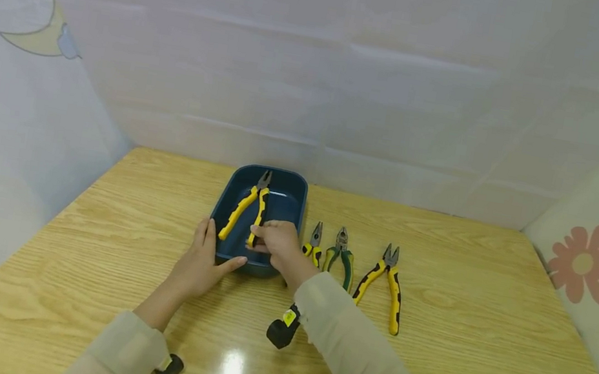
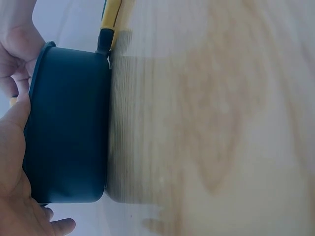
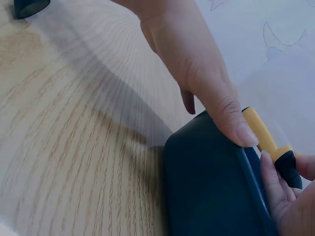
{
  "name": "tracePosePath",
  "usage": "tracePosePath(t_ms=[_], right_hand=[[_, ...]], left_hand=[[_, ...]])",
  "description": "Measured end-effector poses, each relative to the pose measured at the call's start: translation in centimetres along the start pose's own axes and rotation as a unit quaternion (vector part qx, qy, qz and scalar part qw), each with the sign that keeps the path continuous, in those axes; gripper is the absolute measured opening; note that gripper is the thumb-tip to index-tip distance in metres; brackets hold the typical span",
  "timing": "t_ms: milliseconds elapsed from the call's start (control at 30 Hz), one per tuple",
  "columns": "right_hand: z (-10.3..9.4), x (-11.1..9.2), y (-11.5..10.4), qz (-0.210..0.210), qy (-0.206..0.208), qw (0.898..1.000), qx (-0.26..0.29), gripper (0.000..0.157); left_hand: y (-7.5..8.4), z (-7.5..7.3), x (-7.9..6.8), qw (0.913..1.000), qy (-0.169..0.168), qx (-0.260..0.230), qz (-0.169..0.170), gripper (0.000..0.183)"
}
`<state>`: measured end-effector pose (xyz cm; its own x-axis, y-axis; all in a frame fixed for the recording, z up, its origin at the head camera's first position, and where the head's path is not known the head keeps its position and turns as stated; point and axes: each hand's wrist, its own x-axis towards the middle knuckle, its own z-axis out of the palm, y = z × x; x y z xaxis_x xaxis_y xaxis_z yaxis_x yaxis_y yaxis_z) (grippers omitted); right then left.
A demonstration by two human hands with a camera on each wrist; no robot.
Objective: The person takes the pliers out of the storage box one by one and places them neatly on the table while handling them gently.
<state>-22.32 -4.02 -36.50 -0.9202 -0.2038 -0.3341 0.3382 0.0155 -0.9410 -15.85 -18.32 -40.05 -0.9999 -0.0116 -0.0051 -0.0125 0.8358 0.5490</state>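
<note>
A dark blue rectangular container (image 1: 282,209) stands near the back of the table. Inside it, large yellow-and-black pliers (image 1: 261,208) lie with handles spread and metal nose toward the far rim. My right hand (image 1: 280,244) reaches over the container's right side and pinches the end of the right handle between thumb and fingers. The left hand (image 1: 199,266) rests against the near-left corner, its thumb along the near rim and its straight fingers along the left outer wall. In the right wrist view the yellow handle (image 3: 261,130) shows beyond the rim, by the pinching fingers.
Right of the container lie smaller yellow-and-black pliers (image 1: 316,235), green-handled pliers (image 1: 347,265) and another large yellow-and-black pair (image 1: 394,300). My right forearm partly covers them. Black wrist cameras (image 1: 281,333) sit on both arms. A pale cloth wall (image 1: 405,112) borders the wooden table (image 1: 463,344).
</note>
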Motion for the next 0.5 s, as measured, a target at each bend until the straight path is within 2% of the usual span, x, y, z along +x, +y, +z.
tracePosePath(t_ms=[167,367,500], right_hand=[[-0.5,-0.5,-0.3,-0.004,-0.021,0.999,0.028,0.025],[-1.4,-1.1,-0.3,-0.006,-0.059,0.997,0.043,0.036],[-2.0,-1.5,-0.2,-0.007,-0.068,0.997,0.046,0.043]], left_hand=[[0.1,0.0,-0.1,1.0000,0.000,0.001,-0.001,0.104],[0.2,-0.1,0.0,1.0000,-0.003,0.000,-0.002,0.102],[0.2,0.0,-0.1,1.0000,-0.003,-0.001,-0.004,0.103]])
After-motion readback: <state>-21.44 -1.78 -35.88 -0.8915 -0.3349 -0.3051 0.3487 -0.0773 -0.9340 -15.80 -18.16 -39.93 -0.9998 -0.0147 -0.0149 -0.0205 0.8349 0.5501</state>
